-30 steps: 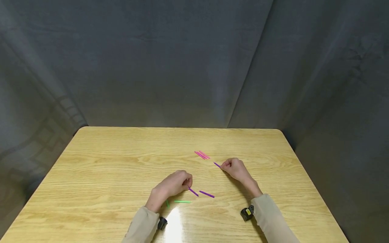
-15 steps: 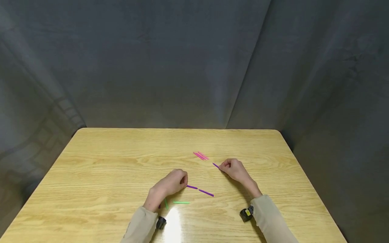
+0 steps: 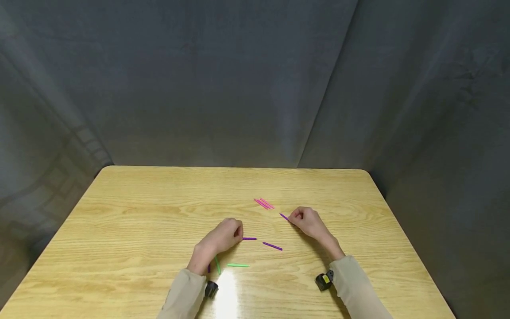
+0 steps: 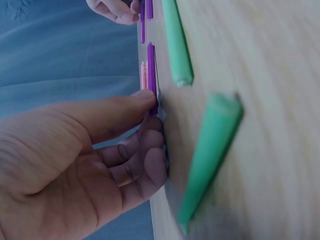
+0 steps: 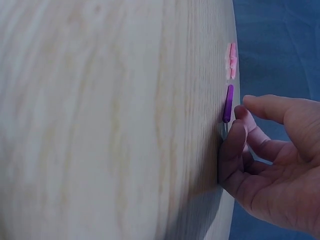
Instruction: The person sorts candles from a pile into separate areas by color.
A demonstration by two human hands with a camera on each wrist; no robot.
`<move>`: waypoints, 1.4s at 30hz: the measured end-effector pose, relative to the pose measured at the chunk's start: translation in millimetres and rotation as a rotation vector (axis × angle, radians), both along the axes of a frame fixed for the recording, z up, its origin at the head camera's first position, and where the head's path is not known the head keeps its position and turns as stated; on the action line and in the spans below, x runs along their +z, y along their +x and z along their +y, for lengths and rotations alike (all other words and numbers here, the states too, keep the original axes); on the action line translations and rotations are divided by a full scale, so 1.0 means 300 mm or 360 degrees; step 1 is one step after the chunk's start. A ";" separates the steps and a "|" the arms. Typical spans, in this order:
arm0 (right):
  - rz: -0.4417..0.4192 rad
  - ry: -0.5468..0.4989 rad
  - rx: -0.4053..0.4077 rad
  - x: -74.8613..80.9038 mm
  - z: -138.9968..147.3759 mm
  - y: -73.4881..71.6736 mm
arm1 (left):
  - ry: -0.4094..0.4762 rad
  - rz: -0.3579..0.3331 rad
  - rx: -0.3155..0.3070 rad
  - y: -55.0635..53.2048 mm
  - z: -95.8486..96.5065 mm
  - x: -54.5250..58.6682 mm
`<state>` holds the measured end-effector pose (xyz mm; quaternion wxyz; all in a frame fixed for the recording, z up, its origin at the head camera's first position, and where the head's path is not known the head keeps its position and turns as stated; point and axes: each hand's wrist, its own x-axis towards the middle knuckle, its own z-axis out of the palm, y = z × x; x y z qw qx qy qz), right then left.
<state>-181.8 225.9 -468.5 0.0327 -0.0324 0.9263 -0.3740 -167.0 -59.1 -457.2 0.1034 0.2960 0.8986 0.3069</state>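
In the head view my left hand (image 3: 221, 235) pinches a thin purple stick (image 3: 249, 239), whose free end points right. The left wrist view shows that purple stick (image 4: 151, 65) between thumb and fingertips, close over the wood. Another purple stick (image 3: 272, 246) lies just right of it. My right hand (image 3: 311, 223) rests farther back, fingertips right at the near end of a third purple stick (image 3: 283, 216). In the right wrist view the fingers curve loosely beside this purple stick (image 5: 228, 103), with a gap between thumb and forefinger.
Several pink sticks (image 3: 264, 204) lie slanted together behind the hands. Two green sticks, one sideways (image 3: 238, 265) and one lengthwise (image 3: 217, 265), lie near the left wrist, beside another purple stick (image 3: 209, 268). The wooden table (image 3: 151, 199) ends at dark curtains (image 3: 199, 88).
The left hand has drawn back slightly left and away from the body, turning its purple stick from slanted to nearly sideways. The loose purple stick sits slightly farther back. The right hand stays put.
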 end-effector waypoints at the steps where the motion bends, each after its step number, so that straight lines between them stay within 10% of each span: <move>1: 0.0000 -0.0004 0.0001 0.000 0.000 -0.001 | 0.0003 -0.0010 0.0009 0.000 0.001 0.000; 42: 0.0065 -0.0040 0.0678 0.023 -0.263 -0.028 | 0.0189 -0.0012 0.0131 -0.074 0.053 -0.038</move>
